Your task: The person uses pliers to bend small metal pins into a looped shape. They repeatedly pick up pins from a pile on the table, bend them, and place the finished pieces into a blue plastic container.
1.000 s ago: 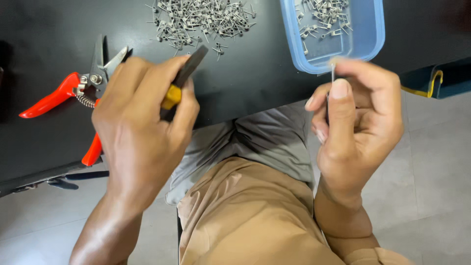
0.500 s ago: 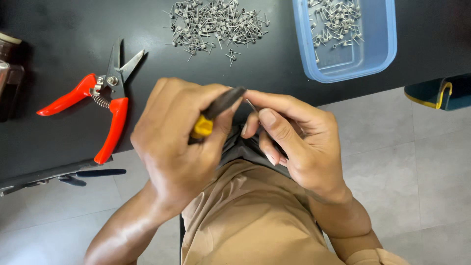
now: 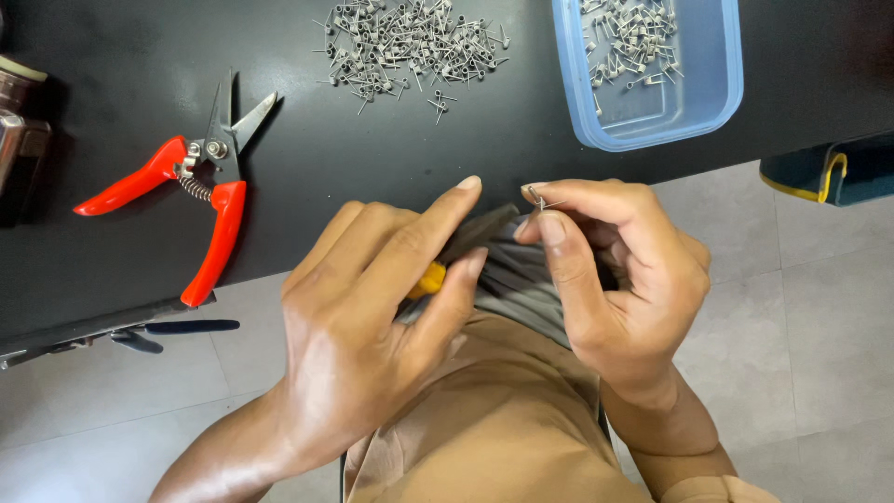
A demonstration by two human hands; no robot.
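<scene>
My left hand (image 3: 372,317) grips a small hand tool with a yellow and black handle (image 3: 426,279); its dark jaws (image 3: 480,231) point toward my right hand. My right hand (image 3: 615,279) pinches a tiny metal wire piece (image 3: 540,198) between thumb and forefinger, just beyond the tool's tip. Both hands meet over my lap at the near edge of the black table (image 3: 372,177). Whether the jaws touch the wire piece is hidden by my fingers.
Red-handled cutters (image 3: 200,186) lie open on the table at left. A loose heap of small metal pieces (image 3: 410,42) sits at the far middle. A blue plastic tray (image 3: 717,93) with several more pieces stands at right. A dark object (image 3: 19,140) is at the far left edge.
My right hand came down from the blue tray with a wire piece and met my left hand. The tool's tip now points at the piece between my right fingers.
</scene>
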